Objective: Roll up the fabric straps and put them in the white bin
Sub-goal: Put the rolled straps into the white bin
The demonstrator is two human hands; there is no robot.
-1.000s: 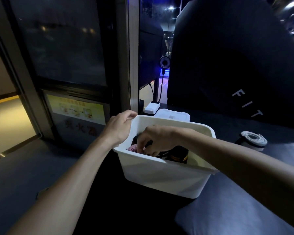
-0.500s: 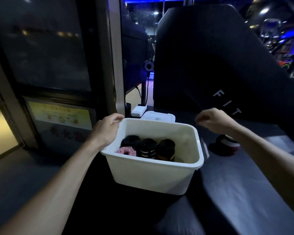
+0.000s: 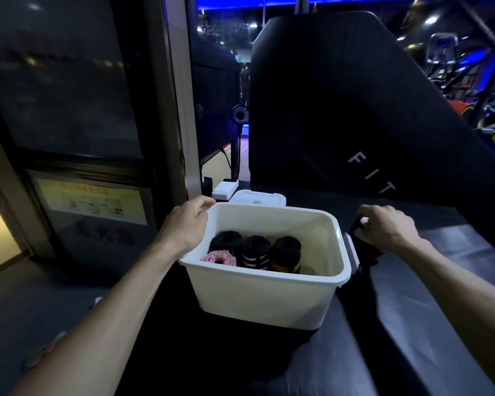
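The left hand (image 3: 187, 224) reaches forward from a bare, nearly straight forearm and grips the white bin (image 3: 265, 292) at its far left corner, fingers hooked over the rim, back of the hand turned up. The bin stands on a dark padded surface (image 3: 429, 324). Inside it, four rolled straps stand on end along the left and middle of the floor: a pink roll (image 3: 220, 257) at the front left, a black roll (image 3: 226, 242) just behind it, a black roll with white stripes (image 3: 255, 252) beside them, and a black roll with a yellow stripe (image 3: 285, 254) next to that. The right hand (image 3: 387, 225) comes in from the lower right, palm down, wrist slightly bent, its fingers curled over a dark rolled strap (image 3: 365, 250) lying on the padded surface just outside the bin's right wall.
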